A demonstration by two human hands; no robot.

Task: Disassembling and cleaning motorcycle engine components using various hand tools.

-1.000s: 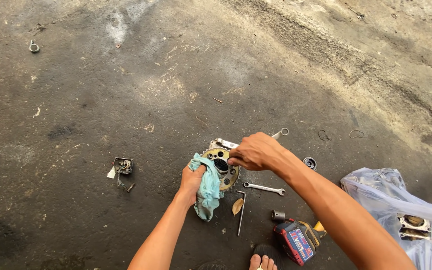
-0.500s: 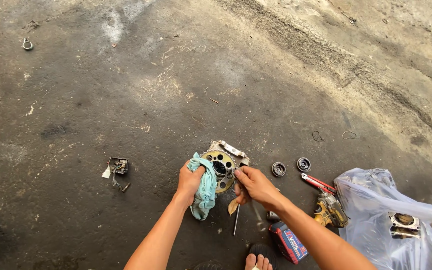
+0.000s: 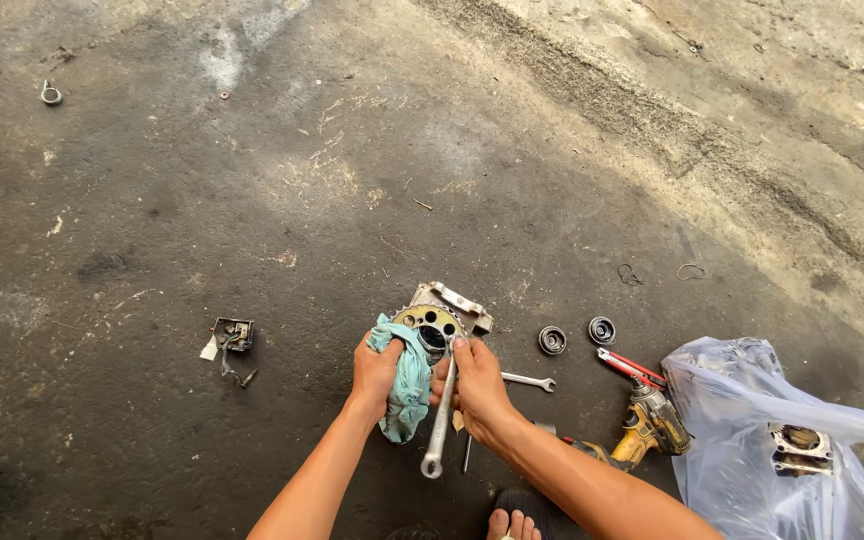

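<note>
A round metal engine part (image 3: pixel 439 316) with holes in its face lies on the dark concrete floor. My left hand (image 3: pixel 376 370) presses a teal rag (image 3: pixel 410 380) against its left side. My right hand (image 3: pixel 474 382) grips a long silver wrench (image 3: pixel 439 428), whose upper end sits on the part's face and whose ring end points toward me. A second, smaller wrench (image 3: pixel 528 380) lies on the floor just right of my right hand.
Two round bearings (image 3: pixel 552 340) (image 3: pixel 602 330) lie to the right. Red-handled pliers (image 3: pixel 630 366), a yellow cordless drill (image 3: pixel 649 428) and a clear plastic bag (image 3: pixel 752 440) holding a metal part sit further right. A small dark bracket (image 3: pixel 232 336) lies left. My toes (image 3: pixel 514 524) show below.
My right hand came back from over the part toward me and picked up the long wrench, setting its end on the part. The left hand stayed on the rag.
</note>
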